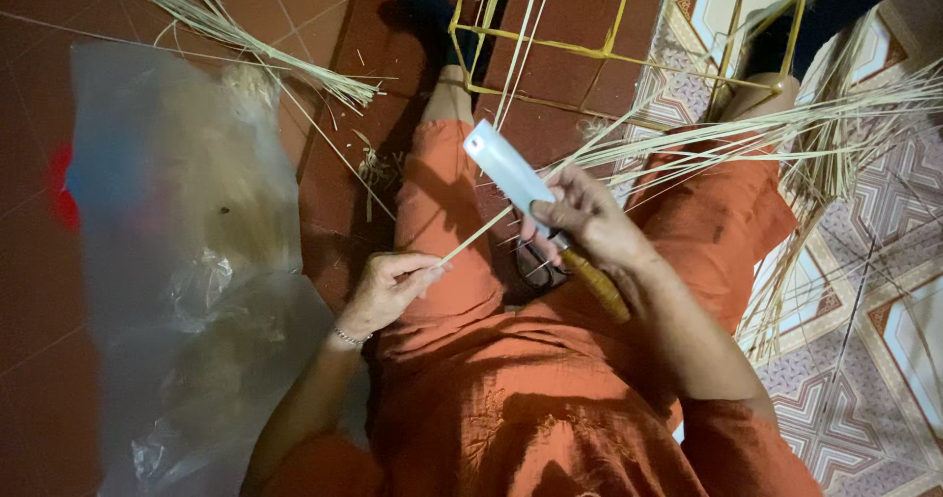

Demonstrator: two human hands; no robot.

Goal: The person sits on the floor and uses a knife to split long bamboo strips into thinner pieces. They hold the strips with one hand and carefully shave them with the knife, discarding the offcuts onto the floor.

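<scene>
Pinching a thin pale bamboo strip (478, 234), the left hand (388, 289) feeds the right hand's (586, 224) grip-clenched broad-bladed wooden-handled knife (511, 175) — shaving midway; many pale uncut strips (747, 138) remain.

I'm looking down at a home floor used as a craft spot: red floor tiles (324, 6) meet patterned tiles (884, 291). Split straw strips (246, 40) lie scattered beside a yellow frame (609, 50) and plastic sheeting (187, 261).
</scene>
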